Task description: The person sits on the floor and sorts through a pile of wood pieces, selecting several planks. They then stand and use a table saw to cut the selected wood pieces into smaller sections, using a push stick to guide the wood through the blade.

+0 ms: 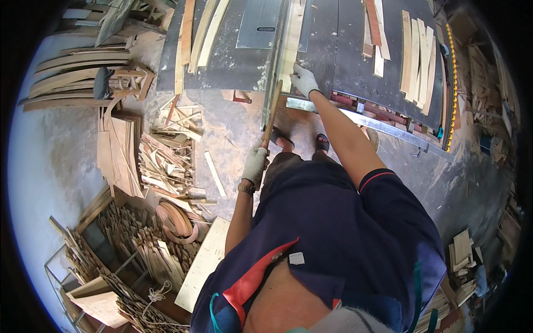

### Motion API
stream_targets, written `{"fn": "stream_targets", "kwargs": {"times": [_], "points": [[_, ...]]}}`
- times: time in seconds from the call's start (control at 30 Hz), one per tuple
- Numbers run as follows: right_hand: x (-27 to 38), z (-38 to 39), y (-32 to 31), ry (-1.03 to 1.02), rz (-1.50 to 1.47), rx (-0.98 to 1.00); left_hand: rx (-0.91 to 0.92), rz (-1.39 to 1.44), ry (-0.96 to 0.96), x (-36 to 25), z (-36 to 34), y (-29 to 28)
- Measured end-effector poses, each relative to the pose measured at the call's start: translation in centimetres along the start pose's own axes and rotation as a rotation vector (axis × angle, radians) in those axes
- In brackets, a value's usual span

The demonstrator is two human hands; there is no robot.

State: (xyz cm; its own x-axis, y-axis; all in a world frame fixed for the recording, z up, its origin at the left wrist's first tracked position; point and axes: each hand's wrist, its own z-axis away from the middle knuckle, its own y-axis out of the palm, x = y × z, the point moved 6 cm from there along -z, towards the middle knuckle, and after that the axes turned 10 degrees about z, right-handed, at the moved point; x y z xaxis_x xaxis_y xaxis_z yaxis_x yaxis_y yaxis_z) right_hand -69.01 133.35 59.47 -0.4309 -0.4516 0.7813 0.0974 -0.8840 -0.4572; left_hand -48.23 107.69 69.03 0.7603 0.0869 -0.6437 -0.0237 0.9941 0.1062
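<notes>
My gloved left hand (255,164) grips a narrow brown wooden strip (271,119), which slants up beside the long metal fence (268,66) of a dark saw table (327,66). My gloved right hand (302,79) is at the table's near edge, fingers curled beside a pale board (293,41) lying along the fence's right side; what they hold, if anything, is unclear. Other pale strips (211,33) lie on the table's left part. A reddish strip (372,22) and several pale slats (416,61) lie on its right part.
Stacked boards (78,83) and curved panels (116,155) stand left, beside heaped offcuts (166,166). A bin of thin sticks (127,250) and a large pale board (202,263) are at lower left. A metal rail (372,125) runs along the table's front. More timber (463,250) lies right.
</notes>
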Motion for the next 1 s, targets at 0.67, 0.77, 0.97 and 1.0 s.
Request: {"fn": "stream_targets", "kwargs": {"times": [0.67,0.77,0.97,1.0], "points": [[-7.8,2.6,-10.1,0.096,-0.383,-0.11,0.036,-0.049,0.166,-8.7,-11.1,8.3],[-6.8,2.8,-9.8,0.115,-0.365,-0.115,0.058,-0.067,0.259,-9.9,-14.6,8.4],[-7.0,2.8,-9.9,0.165,-0.35,-0.134,0.093,-0.081,0.338,-13.2,-17.9,10.6],[-7.2,2.7,-9.9,0.169,-0.36,-0.138,0.081,-0.084,0.313,-13.5,-18.4,11.0]]}}
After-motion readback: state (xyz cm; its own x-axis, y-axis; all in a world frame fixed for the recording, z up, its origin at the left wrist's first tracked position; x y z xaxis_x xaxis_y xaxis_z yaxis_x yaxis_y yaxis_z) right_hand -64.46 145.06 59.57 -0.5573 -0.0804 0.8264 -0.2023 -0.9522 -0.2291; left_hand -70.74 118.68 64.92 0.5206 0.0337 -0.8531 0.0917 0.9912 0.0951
